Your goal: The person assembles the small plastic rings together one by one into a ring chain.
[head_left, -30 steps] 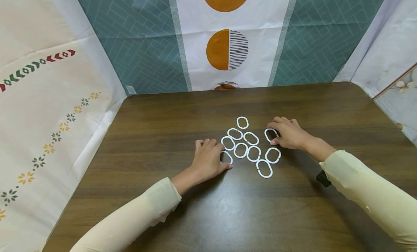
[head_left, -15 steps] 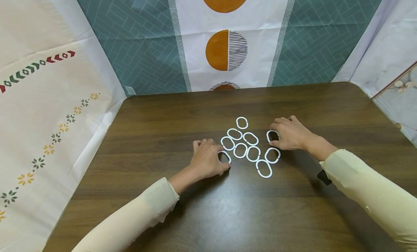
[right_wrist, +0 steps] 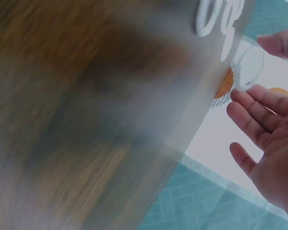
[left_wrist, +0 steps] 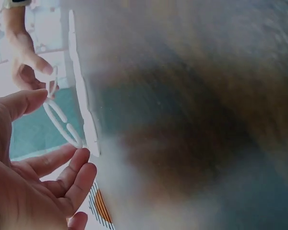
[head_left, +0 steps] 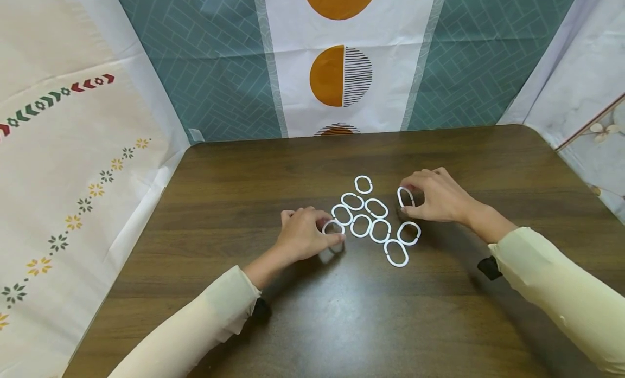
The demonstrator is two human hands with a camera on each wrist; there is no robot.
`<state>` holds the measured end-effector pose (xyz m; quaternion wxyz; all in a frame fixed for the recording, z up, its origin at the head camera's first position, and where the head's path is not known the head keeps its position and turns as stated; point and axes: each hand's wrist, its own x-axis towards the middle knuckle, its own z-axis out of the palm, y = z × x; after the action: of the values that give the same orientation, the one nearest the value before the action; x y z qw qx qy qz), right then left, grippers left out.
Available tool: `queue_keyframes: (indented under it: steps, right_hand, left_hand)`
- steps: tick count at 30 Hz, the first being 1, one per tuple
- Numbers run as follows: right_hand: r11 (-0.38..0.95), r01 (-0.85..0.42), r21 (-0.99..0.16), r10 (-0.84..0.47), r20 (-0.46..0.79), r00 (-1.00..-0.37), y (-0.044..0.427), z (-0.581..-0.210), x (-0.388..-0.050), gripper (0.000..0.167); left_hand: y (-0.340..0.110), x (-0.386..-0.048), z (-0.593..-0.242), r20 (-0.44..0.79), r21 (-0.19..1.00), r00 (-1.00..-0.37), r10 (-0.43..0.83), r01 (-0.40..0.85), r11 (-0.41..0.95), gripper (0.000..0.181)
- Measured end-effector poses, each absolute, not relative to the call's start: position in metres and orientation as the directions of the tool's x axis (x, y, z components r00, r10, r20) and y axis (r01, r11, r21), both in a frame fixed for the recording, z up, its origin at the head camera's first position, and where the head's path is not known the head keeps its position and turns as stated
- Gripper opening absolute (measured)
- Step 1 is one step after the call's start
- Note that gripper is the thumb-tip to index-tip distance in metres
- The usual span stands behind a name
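My left hand (head_left: 304, 234) pinches a white oval plastic link (head_left: 342, 224) between thumb and fingertips, just above the table. The left wrist view shows this link (left_wrist: 57, 124) spanning from thumb to fingers, with a small break in its loop. Farther right, my right hand (head_left: 438, 198) holds a second white link (head_left: 399, 197) on edge between thumb and fingers. It also appears as a thin loop (right_wrist: 237, 79) in the right wrist view. Between the hands several similar links lie flat in a loose cluster, among them a front link (head_left: 396, 266) and a back link (head_left: 363, 176).
The brown wooden table (head_left: 234, 204) is bounded at the back by a teal and white patterned cloth (head_left: 219, 69). Pale printed fabric (head_left: 73, 166) hangs along the left side, and a white cloth (head_left: 576, 79) along the right.
Both hands have lifted their links off the tabletop. The right hand's link has tilted up on edge and risen slightly. The links lying between the hands have not moved.
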<state>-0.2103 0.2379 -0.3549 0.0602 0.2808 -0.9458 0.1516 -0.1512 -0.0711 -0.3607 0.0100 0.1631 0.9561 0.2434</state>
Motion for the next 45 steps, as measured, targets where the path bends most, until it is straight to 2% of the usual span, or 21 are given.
queue_keyframes:
  steps: [5,13,19,25,33,45]
  right_hand:
    - [0.752,-0.571,-0.331,-0.507,0.263,-0.821,0.231,-0.351,-0.205,0.041]
    - [0.692,-0.574,-0.438,-0.502,0.279,-0.818,0.219,-0.346,-0.197,0.043]
    - [0.57,-0.569,-0.593,-0.499,0.3,-0.813,0.213,-0.337,-0.192,0.043]
    - [0.504,-0.502,-0.702,-0.482,0.254,-0.839,0.203,-0.326,-0.184,0.045]
    - [0.454,-0.45,-0.769,-0.497,0.201,-0.844,0.194,-0.326,-0.181,0.047]
    - [0.324,-0.413,-0.851,-0.525,0.201,-0.827,0.175,-0.326,-0.172,0.047]
  left_hand:
    - [-0.071,-0.153,-0.357,0.044,0.553,-0.959,0.28,0.257,0.793,0.043]
    - [-0.067,-0.154,-0.358,0.047,0.659,-0.969,0.241,0.211,0.722,0.043]
    - [-0.063,-0.155,-0.355,0.059,0.838,-0.978,0.201,0.159,0.523,0.034]
    - [-0.059,-0.156,-0.351,-0.023,0.948,-0.985,0.171,0.033,0.317,0.028]
    - [-0.059,-0.157,-0.35,-0.122,0.975,-0.977,0.174,-0.086,0.203,0.033]
    - [-0.055,-0.157,-0.351,-0.119,0.993,-0.961,0.248,-0.119,0.012,0.031]
